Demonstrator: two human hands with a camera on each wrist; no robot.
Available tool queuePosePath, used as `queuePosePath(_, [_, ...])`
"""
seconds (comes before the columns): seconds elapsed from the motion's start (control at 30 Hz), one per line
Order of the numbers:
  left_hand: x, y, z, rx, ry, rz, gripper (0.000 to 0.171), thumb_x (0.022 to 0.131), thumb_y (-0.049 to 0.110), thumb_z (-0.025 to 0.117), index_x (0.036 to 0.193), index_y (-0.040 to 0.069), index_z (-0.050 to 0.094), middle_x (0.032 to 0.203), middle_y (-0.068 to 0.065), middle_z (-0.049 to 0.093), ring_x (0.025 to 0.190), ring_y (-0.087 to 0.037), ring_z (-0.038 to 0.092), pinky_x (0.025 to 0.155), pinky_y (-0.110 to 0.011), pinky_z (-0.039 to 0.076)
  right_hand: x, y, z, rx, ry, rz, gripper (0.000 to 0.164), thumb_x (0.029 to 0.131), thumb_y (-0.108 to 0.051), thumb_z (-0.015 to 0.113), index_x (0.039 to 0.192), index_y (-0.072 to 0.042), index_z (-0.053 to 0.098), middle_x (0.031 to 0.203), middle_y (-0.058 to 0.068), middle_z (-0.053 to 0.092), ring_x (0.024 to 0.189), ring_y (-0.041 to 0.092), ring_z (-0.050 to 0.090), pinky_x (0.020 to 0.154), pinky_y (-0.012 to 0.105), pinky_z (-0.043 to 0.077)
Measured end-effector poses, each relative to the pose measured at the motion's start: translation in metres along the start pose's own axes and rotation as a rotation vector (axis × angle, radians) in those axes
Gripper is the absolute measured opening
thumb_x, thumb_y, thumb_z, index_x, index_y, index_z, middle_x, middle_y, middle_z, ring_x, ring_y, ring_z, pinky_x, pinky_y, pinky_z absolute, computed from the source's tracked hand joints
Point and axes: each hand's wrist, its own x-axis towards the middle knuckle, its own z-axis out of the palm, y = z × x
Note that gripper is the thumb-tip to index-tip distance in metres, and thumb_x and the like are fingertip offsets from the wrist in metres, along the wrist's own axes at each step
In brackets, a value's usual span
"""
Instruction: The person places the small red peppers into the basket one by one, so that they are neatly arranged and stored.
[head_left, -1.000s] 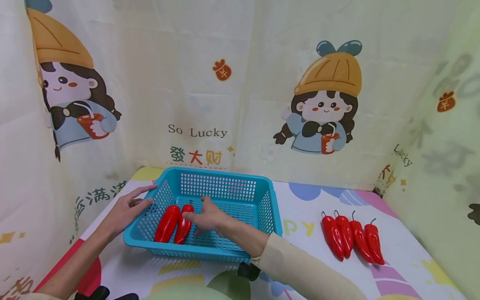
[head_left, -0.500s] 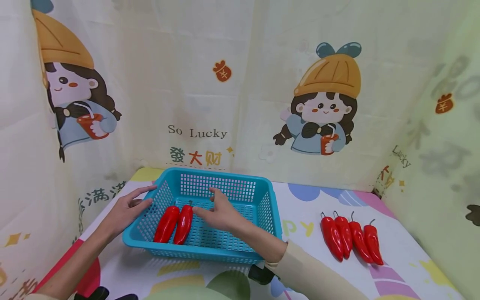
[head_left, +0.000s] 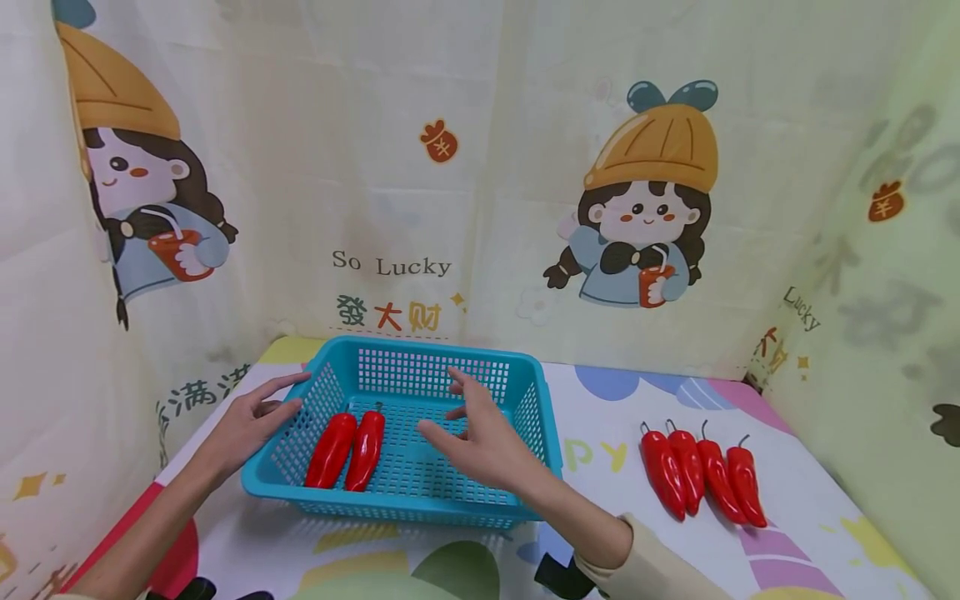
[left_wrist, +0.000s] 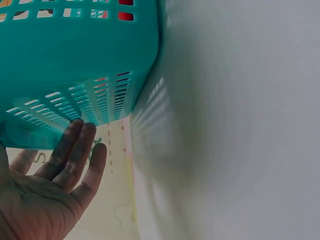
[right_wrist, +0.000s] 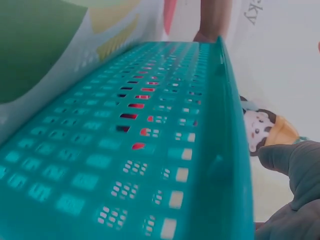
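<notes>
Two red chili peppers, the left one (head_left: 331,451) and the right one (head_left: 366,450), lie side by side in the left part of a blue-green plastic basket (head_left: 420,510). My left hand (head_left: 243,429) rests against the basket's left side, index finger and thumb at the rim. In the left wrist view its other fingers (left_wrist: 82,155) lie nearly straight by the outer wall. Over the basket's right half my right hand (head_left: 480,437) hovers with spread fingers and holds nothing. The right wrist view shows that hand (right_wrist: 297,182) above the basket rim (right_wrist: 232,130).
Several more red chili peppers (head_left: 705,475) lie in a row on the patterned tablecloth (head_left: 600,517), right of the basket. A printed cloth (head_left: 495,167) hangs behind the table and along both sides.
My right hand has moved right and away from the right-hand pepper in the basket, its fingers spreading apart. My left hand stays at the basket's left side.
</notes>
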Motion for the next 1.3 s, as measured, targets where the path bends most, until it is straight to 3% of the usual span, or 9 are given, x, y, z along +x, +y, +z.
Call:
queuePosePath(0.17, [0.000, 0.000, 0.001, -0.004, 0.002, 0.001, 0.063, 0.104, 0.030, 0.060, 0.158, 0.008, 0.037, 0.134, -0.037, 0.059, 0.107, -0.047, 0.069, 0.071, -0.044, 0.064, -0.011, 0.004, -0.010, -0.049, 0.070, -0.062, 0.075, 0.099, -0.035, 0.068, 0.159, -0.013, 0.029, 0.152, 0.014, 0.046, 0.120, 0.030, 0.062, 0.081, 0.041, 0.062])
queuePosePath(0.33, [0.000, 0.001, 0.001, -0.010, 0.004, 0.006, 0.063, 0.104, 0.029, 0.060, 0.158, 0.008, 0.037, 0.133, -0.037, 0.059, 0.106, -0.047, 0.069, 0.071, -0.043, 0.064, -0.021, 0.008, -0.022, -0.055, 0.140, -0.085, 0.077, 0.099, -0.032, 0.069, 0.161, -0.013, 0.027, 0.153, 0.010, 0.045, 0.122, 0.026, 0.061, 0.090, 0.046, 0.059])
queuePosePath(0.67, [0.000, 0.002, 0.000, -0.013, 0.007, 0.015, 0.063, 0.103, 0.029, 0.061, 0.158, 0.007, 0.037, 0.134, -0.036, 0.059, 0.107, -0.047, 0.069, 0.071, -0.043, 0.064, -0.036, 0.011, -0.054, -0.065, 0.264, -0.032, 0.078, 0.096, -0.029, 0.072, 0.160, -0.020, 0.027, 0.152, 0.006, 0.048, 0.126, 0.027, 0.060, 0.094, 0.046, 0.058])
queuePosePath(0.87, [0.000, 0.002, -0.001, -0.010, 0.006, 0.012, 0.064, 0.103, 0.030, 0.061, 0.158, 0.008, 0.036, 0.136, -0.036, 0.057, 0.110, -0.049, 0.067, 0.072, -0.044, 0.064, -0.042, 0.019, -0.069, -0.086, 0.312, -0.027, 0.081, 0.094, -0.031, 0.074, 0.160, -0.017, 0.028, 0.154, 0.011, 0.047, 0.127, 0.031, 0.060, 0.093, 0.049, 0.058])
queuePosePath(1.3, [-0.002, 0.001, 0.000, -0.014, 0.000, -0.007, 0.063, 0.104, 0.030, 0.060, 0.158, 0.008, 0.037, 0.135, -0.036, 0.058, 0.108, -0.046, 0.069, 0.071, -0.043, 0.064, -0.047, 0.039, -0.078, -0.114, 0.336, 0.072, 0.081, 0.094, -0.034, 0.074, 0.159, -0.016, 0.029, 0.154, 0.014, 0.047, 0.128, 0.036, 0.058, 0.095, 0.051, 0.057])
